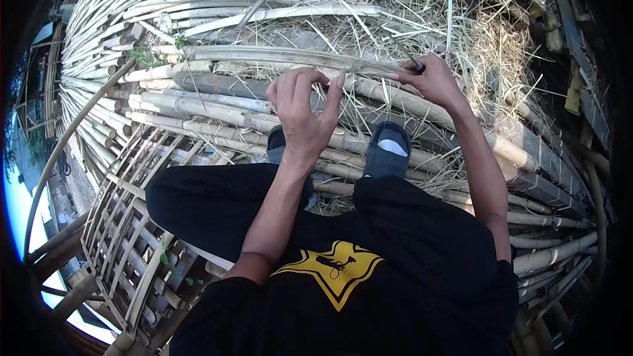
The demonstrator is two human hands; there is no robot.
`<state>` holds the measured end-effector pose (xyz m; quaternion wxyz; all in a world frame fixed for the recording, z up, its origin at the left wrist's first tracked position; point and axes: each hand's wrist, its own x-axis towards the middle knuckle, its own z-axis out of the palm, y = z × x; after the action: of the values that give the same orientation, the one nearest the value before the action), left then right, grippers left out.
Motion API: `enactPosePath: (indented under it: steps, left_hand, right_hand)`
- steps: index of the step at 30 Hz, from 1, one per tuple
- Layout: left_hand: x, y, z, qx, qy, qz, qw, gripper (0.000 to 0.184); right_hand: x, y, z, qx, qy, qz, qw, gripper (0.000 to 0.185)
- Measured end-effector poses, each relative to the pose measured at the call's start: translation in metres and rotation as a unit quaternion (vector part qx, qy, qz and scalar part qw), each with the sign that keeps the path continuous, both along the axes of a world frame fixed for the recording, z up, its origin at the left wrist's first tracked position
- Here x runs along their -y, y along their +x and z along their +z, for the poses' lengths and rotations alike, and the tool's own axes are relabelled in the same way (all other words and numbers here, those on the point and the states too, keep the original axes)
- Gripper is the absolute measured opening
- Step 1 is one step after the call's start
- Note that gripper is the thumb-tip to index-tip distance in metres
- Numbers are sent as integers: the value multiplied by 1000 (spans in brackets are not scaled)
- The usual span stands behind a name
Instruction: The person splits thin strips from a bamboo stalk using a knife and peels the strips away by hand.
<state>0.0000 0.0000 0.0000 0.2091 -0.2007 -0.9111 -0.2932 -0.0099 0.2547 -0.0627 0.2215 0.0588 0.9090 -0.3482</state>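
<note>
My right hand (432, 84) is closed around the dark handle of a slim tool (418, 66), which looks like a knife; its thin blade seems to point up and left. Thumb and fingers of this hand are at the right end of a long split bamboo strip (277, 57). Just below the strip, my left hand (304, 111) has its fingers loosely curled and its thumb stretched apart from them. Nothing can be made out between them. Whether its fingertips touch the strip I cannot tell.
Bamboo poles (217, 113) lie under and around my shod feet (388, 148). Thin shavings (488, 46) litter the ground ahead and right. More poles (92, 92) are stacked at left, beside a woven bamboo lattice (142, 224). A bent pole (72, 132) arches over the left side.
</note>
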Motion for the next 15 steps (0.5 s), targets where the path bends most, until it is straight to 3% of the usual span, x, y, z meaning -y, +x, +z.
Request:
enactPosePath:
  steps: [2, 3, 4, 5, 6, 8, 9, 11, 13, 15]
  left_hand:
    - [-8, 14, -7, 113, 22, -44, 992, 26]
    - [-12, 19, -15, 118, 27, -44, 992, 26]
    - [-18, 23, -24, 283, 115, -47, 951, 26]
    - [-23, 26, -31, 440, 198, -49, 874, 27]
    - [-27, 30, -34, 442, 199, -48, 874, 27]
    - [-30, 36, -40, 564, 352, -96, 741, 27]
    - [-28, 37, -45, 565, 352, -93, 740, 27]
    - [-23, 33, -56, 614, 458, -102, 635, 27]
    - [-18, 30, -61, 642, 448, -105, 613, 24]
    - [-15, 32, -65, 690, 472, -106, 538, 28]
  right_hand:
    - [10, 8, -9, 35, -241, -146, 959, 43]
    - [13, 10, -5, 38, -236, -147, 960, 43]
    - [17, 11, 1, 126, -375, -174, 902, 40]
    - [23, 13, 8, 211, -502, -196, 816, 38]
    - [40, 16, 19, 186, -519, -243, 798, 33]
    - [54, 17, 11, 176, -498, -224, 819, 32]
    - [60, 19, 5, 164, -476, -206, 839, 31]
    - [68, 21, -1, 149, -462, -221, 846, 29]
    - [72, 24, -6, 172, -439, -248, 846, 25]
    - [72, 26, -14, 182, -398, -221, 872, 25]
